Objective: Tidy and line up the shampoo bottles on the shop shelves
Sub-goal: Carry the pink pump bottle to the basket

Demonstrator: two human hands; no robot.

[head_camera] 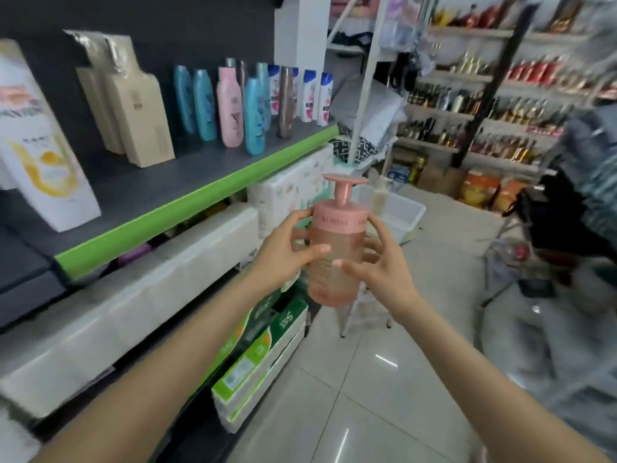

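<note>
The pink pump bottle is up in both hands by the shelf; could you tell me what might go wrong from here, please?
1. The pink pump bottle is held in mid-air over the tiled floor by the left hand and right hand, mostly with spread fingers; a slip would likely drop it.
2. The bottles on the green-edged shelf stand close together, so sliding this one in could topple the teal bottle at the front.

Two hands [287, 252] held one pink pump bottle [335, 255]. The shelf [160, 192] carried two beige pump bottles [133, 105], four teal bottles [203, 105] and one pink bottle [229, 108].
</note>
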